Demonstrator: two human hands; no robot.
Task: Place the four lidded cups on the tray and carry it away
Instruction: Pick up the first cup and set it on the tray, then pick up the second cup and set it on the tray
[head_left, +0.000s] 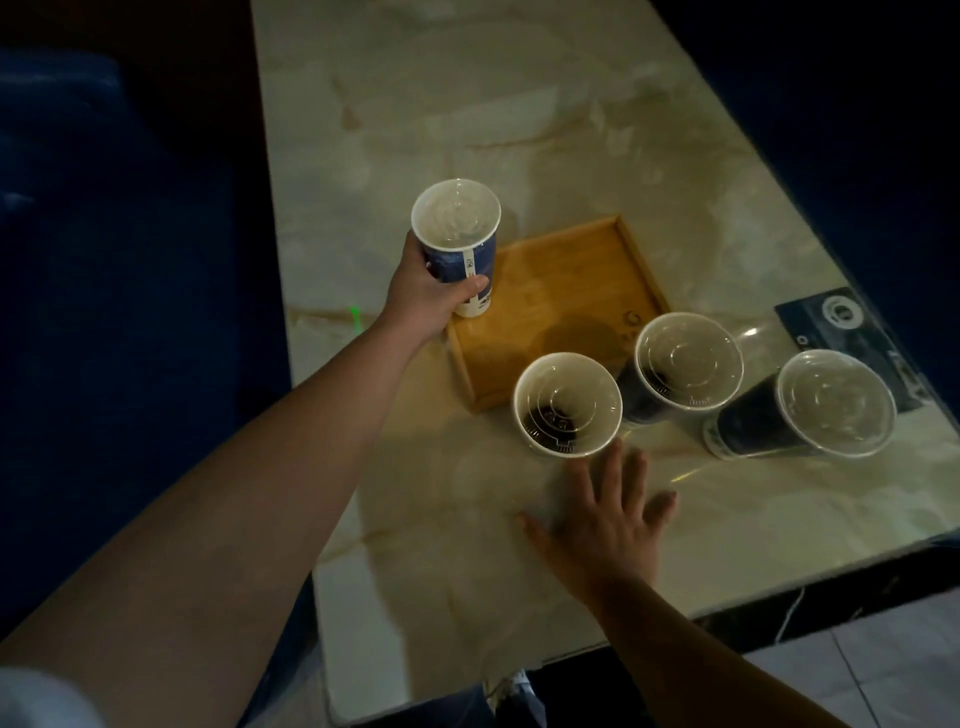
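Over the square wooden tray (561, 291), left hand (423, 296) grips a paper cup (460, 249); right hand (608, 519) splayed.

Dim rm — marble table (467, 130), tile floor (857, 675)

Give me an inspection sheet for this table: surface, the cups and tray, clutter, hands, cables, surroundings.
Surface: glossy beige marble-look table, glare patches.
Job's things: square wooden tray holds nothing yet. Blue-and-white lidded paper cup held at the tray's left corner. Three dark lidded cups off the tray near its near-right side: near cup, middle cup, right cup.
Clutter: dark printed card at the right edge.
Hands: left hand grips the blue-and-white cup; right hand, fingers spread, near the near cup.
Cables: thin white cord below the table edge.
Surroundings: dark blue seating left; pale tiled floor lower right.
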